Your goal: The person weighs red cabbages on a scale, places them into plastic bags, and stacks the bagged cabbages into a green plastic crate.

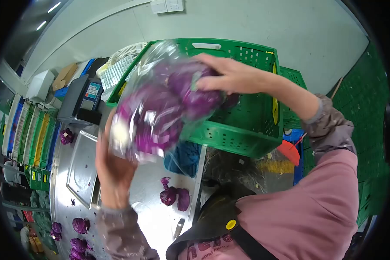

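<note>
A clear plastic bag of red cabbages [158,106] is held up between my hands, blurred by motion. My left hand [115,160] supports the bag's lower left side, its fingers partly hidden behind it. At the bag's upper right, my right hand [216,76] is closed round a purple cabbage, thumb and fingers pressed on it. Behind and below the bag stands a green crate [242,145], with a dark purple cabbage partly seen inside. A small cabbage [168,196] and loose purple leaves [183,199] lie on the metal table [147,216].
A metal tray [83,167] lies at the left, near several cabbages [80,225]. A knife [179,228] rests by the table's edge. A scale [80,102] and white baskets [117,71] stand at the back left. Blue cloth [184,158] lies below the crate.
</note>
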### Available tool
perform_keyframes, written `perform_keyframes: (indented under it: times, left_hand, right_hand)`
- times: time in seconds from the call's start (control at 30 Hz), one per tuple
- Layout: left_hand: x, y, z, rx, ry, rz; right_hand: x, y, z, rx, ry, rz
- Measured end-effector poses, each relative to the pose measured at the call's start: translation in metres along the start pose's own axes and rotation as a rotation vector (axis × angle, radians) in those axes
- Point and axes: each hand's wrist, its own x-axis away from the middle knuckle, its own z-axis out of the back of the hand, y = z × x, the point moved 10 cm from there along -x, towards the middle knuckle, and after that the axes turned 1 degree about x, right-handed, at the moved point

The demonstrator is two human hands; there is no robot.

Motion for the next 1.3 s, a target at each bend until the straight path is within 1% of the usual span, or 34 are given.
perform_keyframes:
  times: [0.03,0.07,0.1,0.17,0.2,0.27,0.3,0.33,0.37,0.4,0.43,0.47,0.5,0.53,0.57,0.6,0.63,0.67,0.7,0.73,0.77,0.83,0.87,0.93,0.97,1.03,1.07,1.1,1.13,1.17,1.2,1.23,1.27,1.3]
  left_hand:
    - [-0.029,-0.01,-0.007,-0.017,-0.021,0.063]
    - [-0.054,-0.018,-0.016,-0.094,0.004,0.078]
    - [-0.082,-0.031,-0.015,-0.186,-0.013,0.106]
    - [-0.114,-0.058,-0.028,-0.351,0.008,0.191]
    - [-0.125,-0.077,-0.033,-0.376,-0.023,0.283]
    - [-0.14,-0.114,-0.019,-0.468,0.034,0.477]
    - [-0.144,-0.125,-0.013,-0.648,-0.011,0.565]
    - [-0.148,-0.128,-0.022,-0.728,-0.088,0.515]
    - [-0.161,-0.145,-0.01,-0.839,-0.072,0.504]
    - [-0.173,-0.136,-0.026,-1.088,-0.283,0.211]
    - [-0.161,-0.143,-0.037,-0.892,-0.421,0.4]
    - [-0.169,-0.16,-0.024,-0.723,-0.496,0.304]
    - [-0.178,-0.185,-0.022,-0.76,-0.571,0.326]
    - [-0.204,-0.186,-0.011,-1.556,-0.472,-0.114]
    - [-0.212,-0.184,-0.018,-1.606,-0.471,-0.291]
    - [-0.191,-0.152,-0.011,-1.615,-0.29,-0.008]
    - [-0.177,-0.13,0.002,-1.594,-0.035,0.135]
    - [-0.18,-0.124,-0.002,-1.656,0.016,-0.001]
    - [-0.17,-0.108,-0.01,-1.634,0.091,-0.197]
    - [-0.151,-0.096,-0.016,-1.562,0.123,-0.364]
    - [-0.133,-0.083,-0.021,-1.497,0.143,-0.533]
    - [-0.086,-0.06,-0.009,-1.394,0.163,-0.656]
    - [-0.049,-0.043,0.004,-1.364,0.297,-0.81]
    - [-0.001,-0.032,0.051,-1.345,0.371,-0.68]
    - [0.029,-0.029,0.081,-1.328,0.461,-0.662]
    - [0.107,-0.022,0.139,-1.317,0.671,-0.66]
    - [0.151,-0.019,0.172,-1.274,0.769,-0.56]
    - [0.201,-0.015,0.202,-1.247,0.928,-0.533]
    - [0.245,-0.021,0.243,-1.247,1.061,-0.461]
    - [0.301,-0.018,0.273,-1.151,1.135,-0.323]
    - [0.367,-0.017,0.291,-1.266,1.356,-0.467]
    - [0.428,-0.01,0.307,-1.317,1.485,-0.389]
    - [0.492,-0.001,0.311,-1.388,1.631,-0.413]
    - [0.552,-0.004,0.323,-1.647,1.821,-0.353]
  right_hand:
    - [0.009,0.03,0.013,-0.049,0.01,-0.182]
    - [0.013,0.051,0.02,-0.144,0.057,-0.15]
    - [0.016,0.069,0.019,-0.151,0.044,-0.15]
    - [0.029,0.11,0.005,-0.325,-0.004,-0.35]
    - [0.036,0.123,-0.008,-0.416,-0.063,-0.457]
    - [0.049,0.145,-0.036,-0.566,-0.16,-0.646]
    - [0.054,0.158,-0.052,-0.624,-0.203,-0.727]
    - [0.058,0.18,-0.069,-0.652,-0.212,-0.833]
    - [0.062,0.197,-0.085,-0.667,-0.232,-0.933]
    - [0.064,0.193,-0.089,-0.67,-0.273,-0.963]
    - [0.063,0.187,-0.093,-0.655,-0.335,-0.974]
    - [0.049,0.179,-0.099,-0.677,-0.479,-0.696]
    - [0.053,0.187,-0.088,-0.6,-0.202,-0.947]
    - [0.042,0.182,-0.084,-0.564,-0.273,-0.853]
    - [0.029,0.19,-0.079,-0.484,-0.353,-0.751]
    - [0.018,0.194,-0.072,-0.317,-0.349,-0.669]
    - [-0.003,0.201,-0.062,0.115,-0.419,-0.39]
    - [-0.017,0.19,-0.051,0.568,-0.303,0.005]
    - [-0.023,0.14,-0.051,0.938,-0.326,-0.05]
    - [-0.029,0.127,-0.046,1.0,-0.206,0.136]
    - [-0.043,0.109,-0.051,1.0,-0.217,0.189]
    - [-0.069,0.072,-0.047,0.45,-0.183,0.112]
    - [-0.077,0.047,-0.058,0.452,-0.199,0.15]
    - [-0.084,0.002,-0.088,0.277,-0.241,0.134]
    - [-0.088,-0.014,-0.111,0.279,-0.264,0.17]
    - [-0.078,-0.065,-0.165,0.239,-0.368,0.46]
    - [-0.071,-0.081,-0.196,0.365,-0.495,0.401]
    - [-0.06,-0.104,-0.226,0.342,-0.547,0.491]
    - [-0.052,-0.12,-0.255,0.375,-0.6,0.549]
    - [-0.042,-0.136,-0.283,0.408,-0.654,0.603]
    - [-0.036,-0.15,-0.307,0.414,-0.668,0.62]
    - [-0.026,-0.166,-0.333,0.391,-0.727,0.64]
    - [-0.015,-0.18,-0.356,0.369,-0.786,0.656]
    - [-0.007,-0.196,-0.375,0.376,-0.796,0.669]
